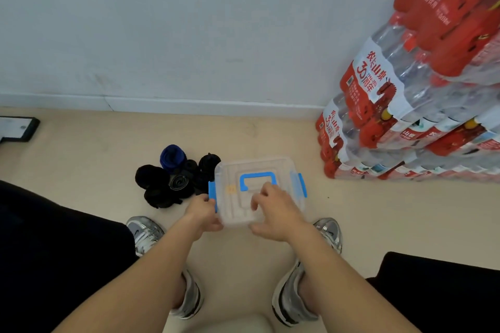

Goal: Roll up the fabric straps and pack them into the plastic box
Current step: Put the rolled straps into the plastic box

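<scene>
- Straps [173, 178], rolled into tight coils, sit in a heap on the beige floor [94, 157]. The heap lies just left of the plastic box [281, 170], and its nearest coils touch or almost touch the box's left side.
- Most of the coils are black; one blue roll [172, 157] sits at the far edge of the heap.
- The box is clear, stands on the floor ahead of your feet, and has its lid [230, 178] on.
- A blue handle [257, 177] lies flat on the lid, with a blue left latch [211, 189] and a blue right latch [300, 184] at the sides.
- Your left hand [203, 213] grips the box at its near left corner, fingers curled round the edge beside the left latch.
- Your right hand [276, 213] holds the near side of the box: bent fingers lie on the lid just short of the handle, and the thumb is against the near edge.
- Through the clear plastic you cannot tell whether anything is inside.
- Your left shoe [146, 232] and right shoe [328, 232], both silver, flank the box on the near side.
- Shrink-wrapped packs of water bottles [405, 103] with red labels are stacked at the right against the white wall [189, 21].
- A flat dark-framed object [19, 127] lies on the floor at the far left, well apart from the heap.
</scene>
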`<state>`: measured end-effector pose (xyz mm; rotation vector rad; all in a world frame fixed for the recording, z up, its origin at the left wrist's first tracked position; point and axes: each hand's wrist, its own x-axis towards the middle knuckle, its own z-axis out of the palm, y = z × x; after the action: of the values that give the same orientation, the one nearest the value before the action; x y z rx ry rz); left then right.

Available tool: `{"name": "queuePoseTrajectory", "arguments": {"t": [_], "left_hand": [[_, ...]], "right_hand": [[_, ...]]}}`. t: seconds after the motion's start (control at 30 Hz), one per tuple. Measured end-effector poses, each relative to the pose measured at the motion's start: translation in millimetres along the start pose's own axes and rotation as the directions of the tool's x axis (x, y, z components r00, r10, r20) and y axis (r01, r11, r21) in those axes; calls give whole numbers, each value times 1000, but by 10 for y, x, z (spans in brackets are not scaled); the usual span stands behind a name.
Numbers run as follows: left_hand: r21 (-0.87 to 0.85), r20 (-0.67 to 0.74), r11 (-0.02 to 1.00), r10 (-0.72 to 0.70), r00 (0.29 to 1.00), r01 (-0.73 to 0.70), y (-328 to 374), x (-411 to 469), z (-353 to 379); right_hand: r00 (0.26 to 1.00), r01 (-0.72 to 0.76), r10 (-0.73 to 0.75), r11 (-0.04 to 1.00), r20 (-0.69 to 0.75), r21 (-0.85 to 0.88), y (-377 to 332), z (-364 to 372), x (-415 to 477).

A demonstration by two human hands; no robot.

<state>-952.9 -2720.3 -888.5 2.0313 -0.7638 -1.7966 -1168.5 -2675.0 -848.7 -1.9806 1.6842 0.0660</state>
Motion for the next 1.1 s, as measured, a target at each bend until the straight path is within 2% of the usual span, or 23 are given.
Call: {"name": "queuePoseTrajectory", "arguments": {"t": [0.07,0.13,0.23,0.33,0.47,0.6,0.7,0.77,0.87,0.97,1.1], "left_hand": [[14,2,1000,-22,1000,22,-35,9,-30],[-10,24,1000,-13,1000,13,-65,32,-54],[-48,16,999,3,1000,-3,-93,56,-67],[-47,-13,999,-7,1000,6,-99,77,-56],[-12,-25,1000,13,1000,-14,-99,113,-22],[75,-38,994,83,996,-80,-151,133,-22],[160,-62,983,102,993,-91,-169,136,-66],[146,-38,987,79,996,-73,-157,122,-81],[187,-17,980,69,997,-65,-125,113,-118],[270,-35,957,122,992,-108,-84,116,-129],[528,-15,820,268,963,-220,-21,105,-113]], "right_hand": [[996,84,-77,981,46,-176,-86,159,15],[995,96,-99,949,4,-299,-157,265,54],[994,105,-109,943,4,-316,-164,239,96],[993,116,-117,963,12,-245,-115,111,116],[996,56,-53,998,72,-41,-40,-34,153],[992,16,-24,998,123,67,-12,-217,186],[999,-4,-5,984,48,181,-11,-513,275],[999,-2,11,977,-39,213,49,-740,359],[980,-37,48,997,-195,63,174,-934,493],[937,-116,107,993,-334,-8,266,-922,610],[971,-130,98,982,-219,-140,271,-728,808]]}}
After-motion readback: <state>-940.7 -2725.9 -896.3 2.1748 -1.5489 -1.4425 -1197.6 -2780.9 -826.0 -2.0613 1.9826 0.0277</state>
